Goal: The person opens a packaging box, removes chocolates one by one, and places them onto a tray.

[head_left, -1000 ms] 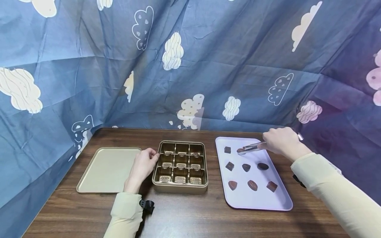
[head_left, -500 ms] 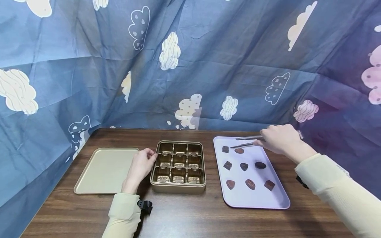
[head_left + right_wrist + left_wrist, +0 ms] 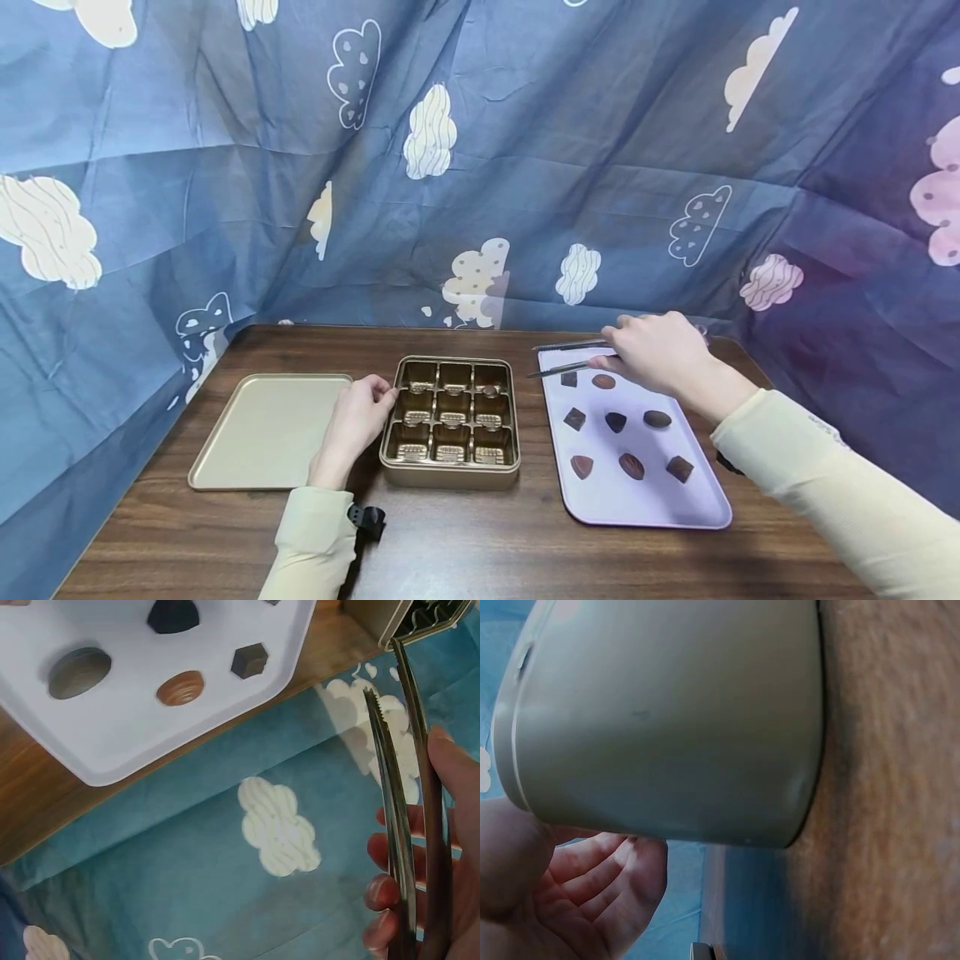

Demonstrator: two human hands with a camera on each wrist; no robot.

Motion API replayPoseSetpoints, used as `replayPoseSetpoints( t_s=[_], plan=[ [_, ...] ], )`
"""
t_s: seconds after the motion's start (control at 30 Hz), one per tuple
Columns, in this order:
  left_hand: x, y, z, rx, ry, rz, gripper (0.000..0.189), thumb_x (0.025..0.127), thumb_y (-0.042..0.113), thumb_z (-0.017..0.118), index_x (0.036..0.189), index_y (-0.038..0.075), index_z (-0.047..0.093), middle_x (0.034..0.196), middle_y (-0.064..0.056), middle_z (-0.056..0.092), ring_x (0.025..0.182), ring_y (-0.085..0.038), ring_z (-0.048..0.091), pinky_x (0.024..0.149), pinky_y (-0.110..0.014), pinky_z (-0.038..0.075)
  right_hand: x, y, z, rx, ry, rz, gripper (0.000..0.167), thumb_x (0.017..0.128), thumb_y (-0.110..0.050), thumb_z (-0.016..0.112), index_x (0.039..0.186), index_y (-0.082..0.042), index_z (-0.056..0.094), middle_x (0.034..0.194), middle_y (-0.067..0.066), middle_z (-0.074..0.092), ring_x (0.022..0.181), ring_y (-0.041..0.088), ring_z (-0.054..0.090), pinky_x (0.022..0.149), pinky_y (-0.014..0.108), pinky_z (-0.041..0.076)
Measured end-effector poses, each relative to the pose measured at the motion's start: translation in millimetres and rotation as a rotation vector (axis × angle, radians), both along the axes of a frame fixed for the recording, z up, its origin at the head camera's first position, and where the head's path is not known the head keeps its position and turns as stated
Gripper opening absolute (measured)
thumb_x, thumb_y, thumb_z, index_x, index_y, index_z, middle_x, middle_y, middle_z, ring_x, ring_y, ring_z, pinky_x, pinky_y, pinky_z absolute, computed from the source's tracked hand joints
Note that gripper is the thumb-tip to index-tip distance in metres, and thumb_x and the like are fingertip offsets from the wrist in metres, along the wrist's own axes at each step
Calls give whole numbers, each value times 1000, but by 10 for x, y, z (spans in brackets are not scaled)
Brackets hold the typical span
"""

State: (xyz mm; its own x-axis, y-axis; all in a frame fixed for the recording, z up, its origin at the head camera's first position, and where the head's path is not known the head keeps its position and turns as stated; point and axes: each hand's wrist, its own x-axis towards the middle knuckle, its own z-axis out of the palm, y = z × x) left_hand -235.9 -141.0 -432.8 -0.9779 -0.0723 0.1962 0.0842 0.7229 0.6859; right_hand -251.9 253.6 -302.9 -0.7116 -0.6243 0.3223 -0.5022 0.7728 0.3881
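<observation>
My left hand [image 3: 362, 421] is at the left rim of a gold box [image 3: 450, 477]. Its curled fingers and thumb hold the wall near the rim, as the left wrist view shows. Inside the box is a gold divided insert [image 3: 453, 417] with a small brown chocolate [image 3: 491, 391] in its back right compartment. My right hand [image 3: 660, 350] grips metal tongs [image 3: 386, 765]. The tongs' arms are spread with nothing between the tips, above the back left edge of a lilac tray [image 3: 637, 508]. An oval ridged chocolate [image 3: 603, 382] and a square chocolate [image 3: 569, 379] lie below them.
Several other chocolates, such as a dark oval one [image 3: 657, 419], lie spaced out on the lilac tray. A flat gold lid [image 3: 262, 433] lies left of the box on the wooden table [image 3: 480, 542]. A blue cloud-printed cloth [image 3: 525, 167] hangs behind.
The tongs closed around the ridged chocolate a second ago, then spread apart and moved left without it. The chocolate stays on the tray. My left hand keeps its place at the box.
</observation>
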Motion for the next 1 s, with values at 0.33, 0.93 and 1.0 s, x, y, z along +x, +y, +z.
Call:
replayPoseSetpoints(
  t_s=[0.33,0.93,1.0],
  plan=[
    [3,-20,-22,-3,0,7,12,92,18,65,88,7,66,68,2,61,69,-21,58,70,-42,47,-47,-245,-25,-12,74,121,42,84,-48,71,66,-15,53,61,0,48,52,26,57,39,45,41],
    [-17,-5,-23,-6,6,-1,14,92,18,65,89,5,67,71,2,62,70,-20,58,70,-41,47,-203,-595,-76,145,18,154,40,85,-51,69,67,-16,62,65,0,58,55,22,60,43,42,45],
    [-17,-3,-20,-5,5,0,14,92,18,65,89,5,67,71,2,62,70,-20,58,70,-41,47,-232,-635,-74,168,17,152,40,85,-52,69,66,-17,63,65,0,60,54,22,60,43,43,45]
  ],
)
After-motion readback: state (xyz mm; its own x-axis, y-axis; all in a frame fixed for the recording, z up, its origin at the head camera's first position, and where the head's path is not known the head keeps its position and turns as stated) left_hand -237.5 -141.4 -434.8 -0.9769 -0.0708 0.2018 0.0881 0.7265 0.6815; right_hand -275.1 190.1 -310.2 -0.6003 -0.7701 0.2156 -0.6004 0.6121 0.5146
